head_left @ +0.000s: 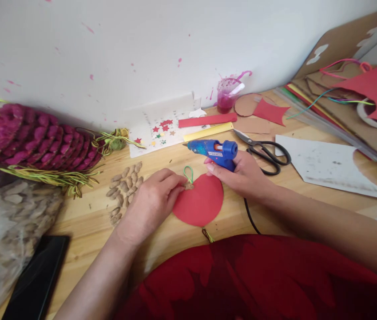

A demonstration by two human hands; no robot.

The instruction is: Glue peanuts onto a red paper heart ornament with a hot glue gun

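Observation:
My right hand (pixel 241 175) is wrapped round the handle of a blue hot glue gun (pixel 212 149). The gun's nozzle points left, above the upper edge of a red rounded paper cutout (pixel 200 206). With its fingertips, my left hand (pixel 153 195) pinches a peanut (pixel 189 186) against the cutout's upper left edge. A green cord loop (pixel 188 170) sticks up behind the peanut. From the cutout's lower tip hangs a small tassel (pixel 207 234), close to my red clothing. Left of my left hand, several loose peanuts (pixel 126 184) lie on the wooden table.
Black-handled scissors (pixel 271 149) lie right of the glue gun. Behind are paper strips (pixel 208 120), small star cutouts (pixel 161 129) and a purple-stained cup (pixel 225 98). On the left are a purple peanut-covered piece (pixel 41 140), a peanut bag (pixel 11 231) and a black flat object (pixel 38 275).

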